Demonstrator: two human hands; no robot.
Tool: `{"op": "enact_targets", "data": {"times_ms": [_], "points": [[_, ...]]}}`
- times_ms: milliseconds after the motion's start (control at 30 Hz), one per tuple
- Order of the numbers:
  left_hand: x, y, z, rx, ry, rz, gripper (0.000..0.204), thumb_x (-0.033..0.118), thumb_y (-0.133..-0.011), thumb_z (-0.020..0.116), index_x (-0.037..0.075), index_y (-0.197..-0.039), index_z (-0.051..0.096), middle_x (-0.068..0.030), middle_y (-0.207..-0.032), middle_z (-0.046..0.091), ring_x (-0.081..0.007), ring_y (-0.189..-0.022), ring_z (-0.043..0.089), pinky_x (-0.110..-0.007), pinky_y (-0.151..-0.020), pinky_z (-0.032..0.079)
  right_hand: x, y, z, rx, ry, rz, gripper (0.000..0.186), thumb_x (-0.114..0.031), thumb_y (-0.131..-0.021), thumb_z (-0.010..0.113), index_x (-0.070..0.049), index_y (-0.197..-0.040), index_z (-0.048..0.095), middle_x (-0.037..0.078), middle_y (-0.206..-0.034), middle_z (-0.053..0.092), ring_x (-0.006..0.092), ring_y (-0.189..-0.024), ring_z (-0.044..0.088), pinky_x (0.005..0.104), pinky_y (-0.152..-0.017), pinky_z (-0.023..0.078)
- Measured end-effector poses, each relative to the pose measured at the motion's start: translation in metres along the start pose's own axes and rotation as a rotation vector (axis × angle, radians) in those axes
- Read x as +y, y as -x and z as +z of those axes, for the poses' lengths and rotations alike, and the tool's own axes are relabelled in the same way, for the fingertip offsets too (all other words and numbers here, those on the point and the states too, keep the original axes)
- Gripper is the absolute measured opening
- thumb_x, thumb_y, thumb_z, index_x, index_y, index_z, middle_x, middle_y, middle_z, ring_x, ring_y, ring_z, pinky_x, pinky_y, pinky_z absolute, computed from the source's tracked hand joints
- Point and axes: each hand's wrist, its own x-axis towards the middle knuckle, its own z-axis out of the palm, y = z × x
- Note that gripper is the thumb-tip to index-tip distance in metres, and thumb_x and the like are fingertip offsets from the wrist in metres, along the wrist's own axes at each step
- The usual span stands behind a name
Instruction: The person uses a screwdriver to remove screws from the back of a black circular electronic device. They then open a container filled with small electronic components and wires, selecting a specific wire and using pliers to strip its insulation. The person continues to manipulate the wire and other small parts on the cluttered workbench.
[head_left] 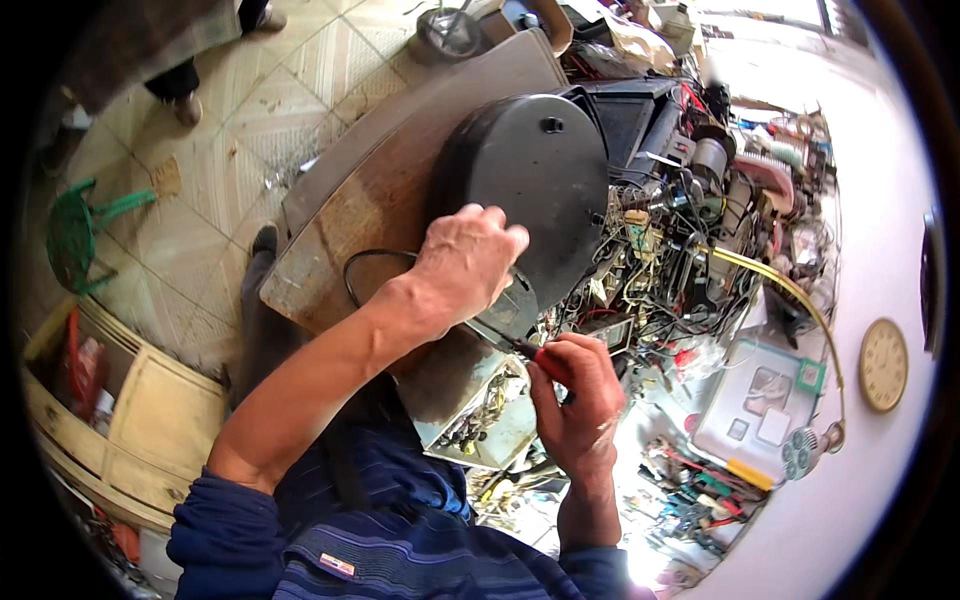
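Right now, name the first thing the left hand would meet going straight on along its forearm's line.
Most likely the black round casing, just beyond the left hand in the picture; how high the hand sits above its flat face is unclear.

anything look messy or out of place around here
Yes: to the right of the round black appliance, wires and small parts lie in a tangled heap, overlapping one another with no clear order.

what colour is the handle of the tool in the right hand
The handle is red where visible, best seen in the head view.
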Motion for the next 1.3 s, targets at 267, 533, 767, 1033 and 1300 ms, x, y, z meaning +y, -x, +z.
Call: {"op": "enact_targets", "data": {"times_ms": [267, 533, 767, 1033, 1300], "points": [[-0.005, -0.026, 0.016, -0.214, -0.199, 0.126, 0.012, 0.018, -0.086, 0.081, 0.019, -0.097, 0.086, -0.0014, -0.094, 0.074, -0.0257, -0.097, 0.067, -0.039, -0.087, 0.056, 0.004, 0.017, 0.01, 0.076, -0.066, -0.005, 0.03, -0.001, -0.086, 0.081, 0.002, -0.115, 0.07, 0.021, -0.109, 0.068, 0.0393, -0.094, 0.072, 0.045, -0.079, 0.061], [-0.001, -0.022, 0.006, -0.256, -0.115, 0.196, 0.026, 0.013, -0.083, 0.084, 0.014, -0.109, 0.082, -0.0041, -0.107, 0.075, -0.0276, -0.102, 0.066, -0.039, -0.091, 0.055, 0.004, 0.028, 0.015, 0.123, -0.133, 0.0, 0.036, 0.002, -0.084, 0.073, 0.005, -0.12, 0.068, 0.025, -0.116, 0.069, 0.0385, -0.099, 0.073, 0.0427, -0.083, 0.062], [0.013, -0.031, -0.005, -0.381, -0.107, 0.119, 0.033, 0.012, -0.082, 0.084, 0.009, -0.114, 0.078, -0.0066, -0.111, 0.073, -0.0297, -0.107, 0.064, -0.041, -0.096, 0.054, 0.005, 0.03, 0.013, 0.125, -0.202, 0.036, 0.038, -0.001, -0.086, 0.071, 0.006, -0.122, 0.062, 0.026, -0.116, 0.065, 0.034, -0.089, 0.07, 0.0405, -0.077, 0.06], [0.019, -0.03, 0.007, -0.317, -0.128, 0.1, 0.033, 0.007, -0.081, 0.083, 0.008, -0.113, 0.077, -0.0076, -0.109, 0.072, -0.0306, -0.106, 0.064, -0.042, -0.095, 0.053, 0.008, 0.028, 0.015, 0.143, -0.261, 0.097, 0.037, -0.001, -0.087, 0.072, 0.007, -0.123, 0.061, 0.028, -0.116, 0.065, 0.0341, -0.087, 0.07, 0.0405, -0.075, 0.06], [0.006, -0.031, 0.002, -0.397, -0.103, 0.163, 0.05, 0.004, -0.079, 0.082, 0.006, -0.128, 0.073, -0.012, -0.12, 0.071, -0.0333, -0.114, 0.063, -0.043, -0.1, 0.053, 0.006, 0.026, 0.02, 0.206, -0.235, 0.103, 0.037, 0.005, -0.079, 0.075, 0.004, -0.115, 0.067, 0.02, -0.109, 0.066, 0.0323, -0.086, 0.071, 0.0392, -0.069, 0.061]]}}
